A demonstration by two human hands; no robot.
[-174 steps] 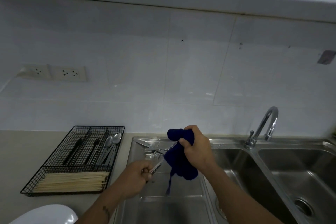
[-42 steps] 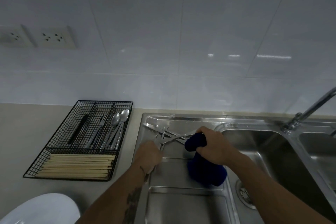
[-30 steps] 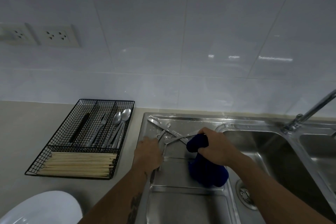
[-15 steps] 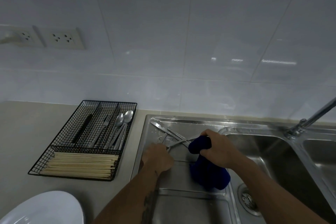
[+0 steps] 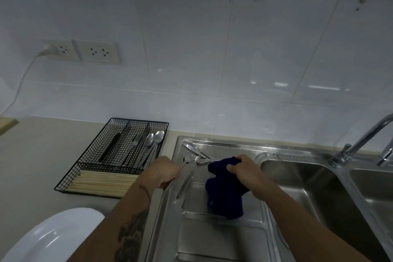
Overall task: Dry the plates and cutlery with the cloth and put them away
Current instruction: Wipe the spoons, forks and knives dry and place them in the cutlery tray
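Note:
My left hand is curled over the left rim of the steel draining board and pinches a thin metal piece of cutlery that points toward the back. My right hand grips a bunched dark blue cloth that hangs down onto the board. Several more wet pieces of cutlery lie crossed at the back of the board. A black wire cutlery tray on the counter holds spoons, forks, a black utensil and a row of chopsticks. A white plate sits at the bottom left.
Right of the draining board is a double sink basin with a chrome tap behind it. The tiled wall carries power sockets with a plugged-in white cable. Beige counter lies left of the tray.
My left hand has drawn back from the cutlery pile to the board's left rim, bringing one piece with it. The right hand and cloth have stayed put. The view has tilted slightly up.

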